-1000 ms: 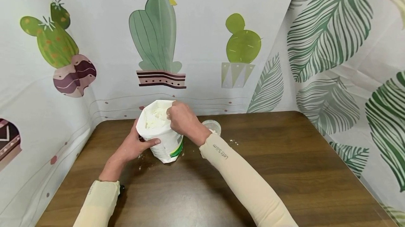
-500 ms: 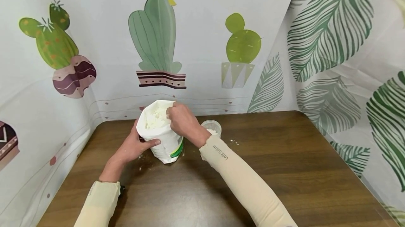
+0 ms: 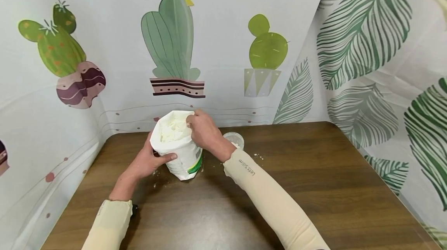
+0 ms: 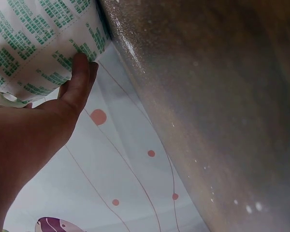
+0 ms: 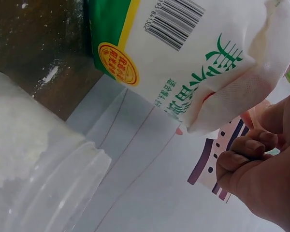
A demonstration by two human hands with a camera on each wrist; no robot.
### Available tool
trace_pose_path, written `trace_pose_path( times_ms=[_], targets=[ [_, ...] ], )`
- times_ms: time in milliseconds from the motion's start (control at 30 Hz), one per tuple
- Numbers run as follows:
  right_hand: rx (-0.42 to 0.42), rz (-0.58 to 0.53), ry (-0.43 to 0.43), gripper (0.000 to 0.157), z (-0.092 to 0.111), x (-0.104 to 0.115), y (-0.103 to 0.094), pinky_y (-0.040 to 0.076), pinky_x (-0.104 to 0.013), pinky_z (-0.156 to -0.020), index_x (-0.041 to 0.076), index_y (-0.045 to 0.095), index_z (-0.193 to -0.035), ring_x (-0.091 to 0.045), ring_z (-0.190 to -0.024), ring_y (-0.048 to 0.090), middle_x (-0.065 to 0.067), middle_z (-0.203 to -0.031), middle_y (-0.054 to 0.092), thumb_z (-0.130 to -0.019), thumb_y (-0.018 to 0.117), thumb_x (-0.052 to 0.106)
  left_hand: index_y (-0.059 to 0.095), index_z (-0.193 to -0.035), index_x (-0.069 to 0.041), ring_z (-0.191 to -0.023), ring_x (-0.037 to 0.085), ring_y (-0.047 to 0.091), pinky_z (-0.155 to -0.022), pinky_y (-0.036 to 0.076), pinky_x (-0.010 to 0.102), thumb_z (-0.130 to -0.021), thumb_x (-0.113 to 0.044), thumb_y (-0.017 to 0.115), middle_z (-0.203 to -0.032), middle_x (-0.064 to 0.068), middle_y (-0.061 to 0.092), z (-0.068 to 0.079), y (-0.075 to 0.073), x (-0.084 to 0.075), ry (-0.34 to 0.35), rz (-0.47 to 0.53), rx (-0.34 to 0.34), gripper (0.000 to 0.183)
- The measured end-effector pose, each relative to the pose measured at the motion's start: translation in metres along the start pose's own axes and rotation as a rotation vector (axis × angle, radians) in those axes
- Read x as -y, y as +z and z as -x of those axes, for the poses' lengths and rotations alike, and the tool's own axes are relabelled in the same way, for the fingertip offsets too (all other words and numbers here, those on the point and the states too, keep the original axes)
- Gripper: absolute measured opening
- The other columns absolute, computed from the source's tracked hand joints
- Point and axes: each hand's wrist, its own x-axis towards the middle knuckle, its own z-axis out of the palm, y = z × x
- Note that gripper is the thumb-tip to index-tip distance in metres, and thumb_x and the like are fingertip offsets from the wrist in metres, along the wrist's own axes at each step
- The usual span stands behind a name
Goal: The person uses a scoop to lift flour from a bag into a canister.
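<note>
A white paper flour bag with a green and yellow base stands with its top spread wide and white powder inside. My left hand grips the bag's left side, thumb across the front and fingers behind. In the left wrist view, the same bag shows rows of green print. At the bag's right rim is my right hand, its fingers curled. I cannot tell what, if anything, it holds. Behind the right wrist stands a clear round tub containing white powder.
The clear tub looms close to the right wrist camera. Powder specks lie on the brown wooden table, right of the tub, with more around the bag's base. A cloth backdrop printed with cacti and leaves hangs behind the table's far edge.
My right hand has shifted slightly right at the bag's rim, uncovering a little more of the opening. The left hand and the bag have stayed in place.
</note>
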Motion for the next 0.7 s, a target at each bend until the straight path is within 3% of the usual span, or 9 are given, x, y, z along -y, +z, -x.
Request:
trace_pose_path(
  times_ms=[267, 533, 700],
  targets=[
    [-0.025, -0.066, 0.040, 0.018, 0.0017, -0.0016, 0.0007, 0.055, -0.033, -0.084, 0.002, 0.075, -0.110, -0.024, -0.094, 0.060, -0.013, -0.100, 0.061, -0.107, 0.059, 0.009, 0.009, -0.166, -0.021, -0.134, 0.028, 0.047, -0.100, 0.046, 0.021, -0.090, -0.019, 0.088, -0.153, 0.012, 0.042, 0.0007, 0.0000, 0.0004, -0.004, -0.009, 0.000, 0.110],
    [-0.026, -0.089, 0.082, 0.021, 0.0018, -0.0029, -0.0050, 0.056, -0.034, -0.082, 0.000, 0.073, -0.116, -0.026, -0.094, 0.059, -0.015, -0.102, 0.059, -0.109, 0.055, 0.009, 0.010, -0.166, -0.019, -0.137, 0.026, 0.044, -0.106, 0.043, 0.030, -0.090, -0.020, 0.088, -0.156, 0.011, 0.038, 0.0009, -0.0006, 0.0008, -0.003, -0.027, -0.011, 0.109],
    [-0.038, -0.106, 0.092, 0.023, 0.0017, -0.0042, -0.0083, 0.056, -0.033, -0.081, -0.002, 0.072, -0.118, -0.026, -0.094, 0.057, -0.015, -0.102, 0.057, -0.110, 0.054, 0.009, 0.011, -0.165, -0.019, -0.134, 0.026, 0.047, -0.102, 0.045, 0.025, -0.089, -0.016, 0.089, -0.154, 0.011, 0.041, -0.0003, -0.0003, 0.0028, 0.016, -0.006, -0.006, 0.109]
  ],
)
